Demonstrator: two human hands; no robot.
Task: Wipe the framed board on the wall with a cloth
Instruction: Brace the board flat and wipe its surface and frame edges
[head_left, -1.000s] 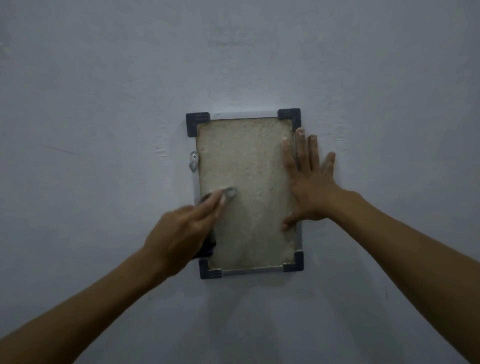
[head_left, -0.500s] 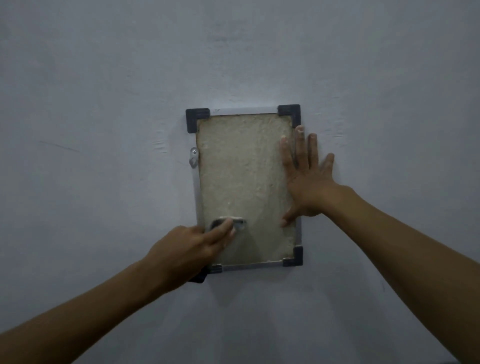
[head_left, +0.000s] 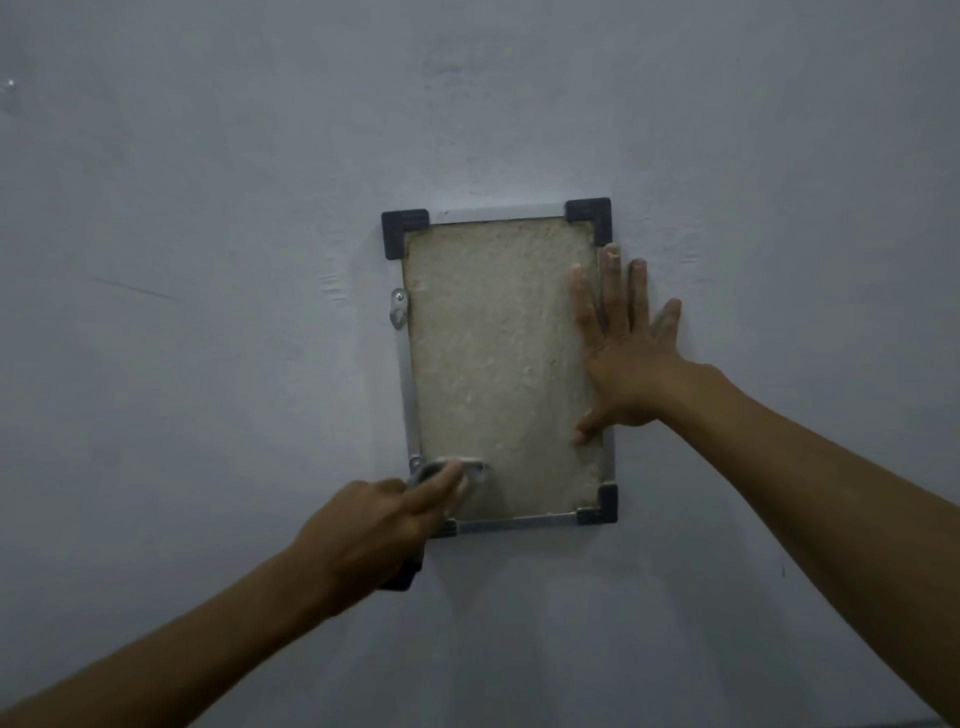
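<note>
Board (head_left: 498, 364) hung upright on grey wall (head_left: 208, 208), metal frame, black corner caps. Right hand (head_left: 621, 358) flat, fingers straight and spread, pressed over right edge. Left hand (head_left: 379, 525) curled round grey cloth (head_left: 452, 470) at lower-left corner.

A sandy board with black corners on a grey wall

The board (head_left: 498, 364) is pale sandy beige with tiny lighter speckles all over, like rough paper. Round the board runs a thin silver frame (head_left: 511, 524), and the three corners that show have black caps (head_left: 589, 215). The wall (head_left: 208, 208) behind the board is plain bluish grey, with a few faint darker scuff lines to the left of the board. At the board's lower left, the cloth (head_left: 470, 470) is grey with a paler grey edge, and a dark, nearly black bit sticks out just below the board.
</note>
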